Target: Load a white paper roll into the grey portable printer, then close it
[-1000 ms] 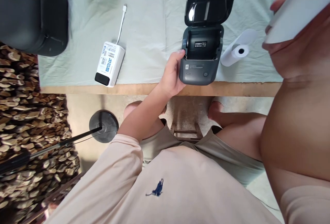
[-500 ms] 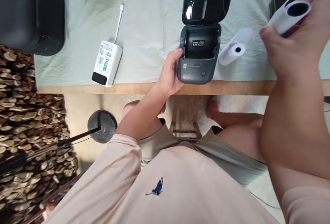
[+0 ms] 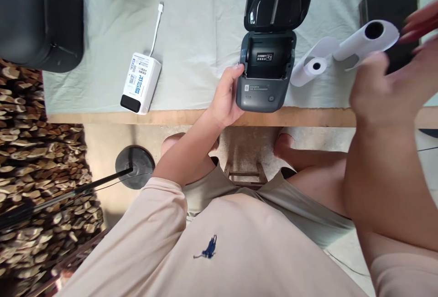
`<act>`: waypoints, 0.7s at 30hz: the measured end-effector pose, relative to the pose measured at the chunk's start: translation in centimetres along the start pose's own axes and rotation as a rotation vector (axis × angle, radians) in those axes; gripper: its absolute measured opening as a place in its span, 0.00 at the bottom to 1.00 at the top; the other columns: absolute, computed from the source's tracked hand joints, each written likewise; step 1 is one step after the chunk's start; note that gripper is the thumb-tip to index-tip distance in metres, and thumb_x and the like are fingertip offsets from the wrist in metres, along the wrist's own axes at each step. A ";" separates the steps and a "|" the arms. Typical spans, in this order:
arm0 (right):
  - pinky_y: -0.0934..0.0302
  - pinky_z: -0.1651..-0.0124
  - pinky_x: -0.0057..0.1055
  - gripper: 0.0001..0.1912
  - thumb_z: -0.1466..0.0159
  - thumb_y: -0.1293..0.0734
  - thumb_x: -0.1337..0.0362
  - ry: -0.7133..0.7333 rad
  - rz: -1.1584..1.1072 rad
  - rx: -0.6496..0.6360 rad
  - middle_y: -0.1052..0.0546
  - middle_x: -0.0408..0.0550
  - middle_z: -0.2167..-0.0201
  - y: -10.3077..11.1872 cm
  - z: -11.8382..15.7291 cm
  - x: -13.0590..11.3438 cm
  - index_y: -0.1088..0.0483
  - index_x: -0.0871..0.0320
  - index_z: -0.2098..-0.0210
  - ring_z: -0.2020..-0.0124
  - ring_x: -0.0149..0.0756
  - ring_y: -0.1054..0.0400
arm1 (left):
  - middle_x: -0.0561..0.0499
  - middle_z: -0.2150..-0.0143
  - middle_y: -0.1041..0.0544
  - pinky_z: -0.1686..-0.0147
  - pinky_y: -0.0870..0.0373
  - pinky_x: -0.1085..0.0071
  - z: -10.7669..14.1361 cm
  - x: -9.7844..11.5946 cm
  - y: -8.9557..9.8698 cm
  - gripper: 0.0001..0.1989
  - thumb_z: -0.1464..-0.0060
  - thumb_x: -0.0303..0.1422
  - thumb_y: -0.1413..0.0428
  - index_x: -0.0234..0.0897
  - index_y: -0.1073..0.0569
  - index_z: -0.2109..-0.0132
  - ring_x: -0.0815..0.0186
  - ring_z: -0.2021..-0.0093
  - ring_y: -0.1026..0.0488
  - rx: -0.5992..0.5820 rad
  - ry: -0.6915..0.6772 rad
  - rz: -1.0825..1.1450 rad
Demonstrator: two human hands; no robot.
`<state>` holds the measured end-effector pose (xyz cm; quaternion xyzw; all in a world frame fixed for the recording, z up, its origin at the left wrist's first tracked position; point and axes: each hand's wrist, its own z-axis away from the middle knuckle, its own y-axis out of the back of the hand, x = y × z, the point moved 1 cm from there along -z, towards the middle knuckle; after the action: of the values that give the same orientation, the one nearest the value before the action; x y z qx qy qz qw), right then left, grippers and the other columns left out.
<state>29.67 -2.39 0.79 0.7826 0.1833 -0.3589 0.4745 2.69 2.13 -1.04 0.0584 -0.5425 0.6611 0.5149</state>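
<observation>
My left hand (image 3: 227,94) grips the left side of a dark grey portable printer (image 3: 262,91) near the table's front edge. The printer's black lid (image 3: 277,7) stands raised, and its paper bay shows a small label and no roll. Beside the printer on its right lies a small white paper roll (image 3: 308,72) with a loose end. Farther right, a larger white paper roll (image 3: 357,41) with a dark core lies on the cloth. My right hand (image 3: 400,73) is just right of the larger roll, blurred, with its fingers apart and nothing in them.
A black phone (image 3: 390,7) lies behind the larger roll. On the left are a white power bank (image 3: 140,82) with a short cable and a black case (image 3: 41,18). The table's wooden edge (image 3: 164,117) runs in front. A stand with a round base (image 3: 135,167) is on the floor.
My right hand has let go of the larger paper roll, which now lies on the cloth, and has drawn away with its fingers spread. My left hand still holds the printer.
</observation>
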 end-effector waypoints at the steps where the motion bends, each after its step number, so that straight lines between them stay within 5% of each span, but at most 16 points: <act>1: 0.32 0.40 0.67 0.26 0.47 0.23 0.54 0.082 0.070 -0.030 0.28 0.49 0.46 -0.4 0.6 -0.3 0.35 0.46 0.53 0.43 0.59 0.26 | 0.46 0.53 0.09 0.33 0.16 0.63 0.0 0.0 0.1 0.21 0.23 0.43 0.54 0.44 0.21 0.61 0.50 0.29 0.18 -0.015 0.006 0.000; 3: 0.28 0.48 0.62 0.28 0.46 0.22 0.52 0.173 0.197 -0.116 0.29 0.49 0.51 -1.7 1.5 -0.7 0.39 0.47 0.53 0.53 0.52 0.25 | 0.47 0.55 0.09 0.33 0.17 0.62 -0.1 0.0 0.2 0.22 0.23 0.42 0.55 0.44 0.21 0.61 0.51 0.29 0.18 -0.007 0.010 0.005; 7: 0.29 0.39 0.65 0.40 0.51 0.14 0.55 -0.019 0.286 -0.218 0.28 0.52 0.46 -4.3 1.5 -0.9 0.43 0.48 0.53 0.48 0.55 0.25 | 0.46 0.55 0.10 0.36 0.13 0.56 -0.1 -0.2 0.2 0.20 0.24 0.43 0.51 0.42 0.21 0.60 0.49 0.31 0.16 -0.018 -0.031 0.030; 11: 0.34 0.34 0.68 0.37 0.50 0.14 0.65 -0.112 0.225 -0.220 0.26 0.47 0.53 -5.5 0.9 -0.9 0.43 0.48 0.55 0.51 0.51 0.27 | 0.47 0.54 0.10 0.41 0.11 0.55 -0.1 -0.3 0.2 0.22 0.22 0.48 0.52 0.40 0.19 0.48 0.49 0.35 0.13 0.118 -0.012 0.032; 13: 0.30 0.39 0.61 0.37 0.51 0.15 0.67 -0.117 0.069 -0.171 0.26 0.42 0.58 -5.8 0.7 -0.7 0.42 0.47 0.54 0.57 0.45 0.27 | 0.48 0.54 0.11 0.41 0.11 0.55 -0.1 -0.3 0.2 0.24 0.20 0.49 0.55 0.40 0.19 0.45 0.49 0.35 0.13 0.155 -0.011 0.020; 18: 0.31 0.56 0.43 0.35 0.54 0.15 0.55 -0.163 -0.640 -0.069 0.29 0.35 0.67 -6.6 0.3 -0.2 0.38 0.46 0.56 0.65 0.38 0.29 | 0.47 0.54 0.09 0.33 0.15 0.57 0.0 -0.1 0.1 0.21 0.22 0.43 0.54 0.43 0.20 0.59 0.49 0.28 0.19 0.005 -0.023 -0.026; 21: 0.32 0.61 0.40 0.29 0.56 0.20 0.58 -0.350 -0.942 -0.184 0.27 0.41 0.64 -6.3 -0.1 -0.7 0.33 0.47 0.58 0.61 0.40 0.28 | 0.47 0.53 0.08 0.28 0.20 0.58 0.0 0.0 0.2 0.21 0.22 0.43 0.54 0.46 0.19 0.58 0.49 0.24 0.22 -0.009 -0.016 -0.036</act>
<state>25.28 0.76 -2.48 0.4981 0.4650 -0.6419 0.3516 2.55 2.10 -1.13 0.0711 -0.5484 0.6488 0.5227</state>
